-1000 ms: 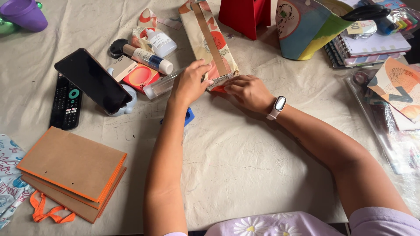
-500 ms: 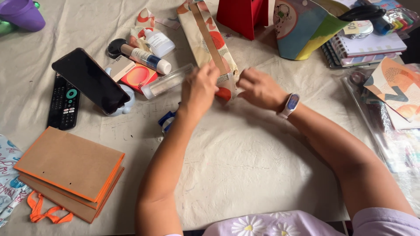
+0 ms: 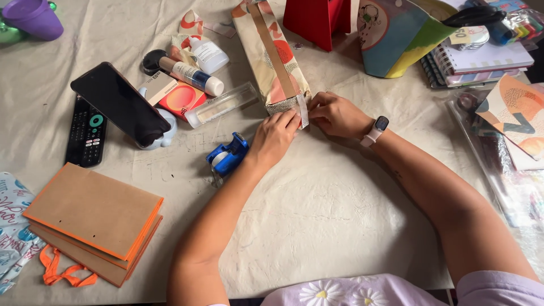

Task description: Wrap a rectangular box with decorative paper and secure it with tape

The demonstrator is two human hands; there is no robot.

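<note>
A long patterned paper bag [image 3: 271, 54] with a brown strip down its middle lies flat on the cloth-covered table. Both hands meet at its near end. My left hand [image 3: 276, 137] presses a short piece of clear tape [image 3: 304, 110] against the bag's folded edge. My right hand [image 3: 335, 115], with a watch on the wrist, pinches the same edge from the right. A blue tape dispenser [image 3: 228, 156] lies just left of my left wrist.
A black phone [image 3: 119, 103] leans on a stand beside a remote [image 3: 86, 133]. Tubes and a clear ruler [image 3: 221, 105] lie behind them. Brown folded bags with orange edges [image 3: 93, 218] sit near left. A red bag [image 3: 317, 20], a colourful bag [image 3: 396, 39] and notebooks [image 3: 481, 59] stand far right.
Both hands have shifted slightly along the bag's near end. The tape piece now shows upright at the edge, and the blue dispenser is fully uncovered.
</note>
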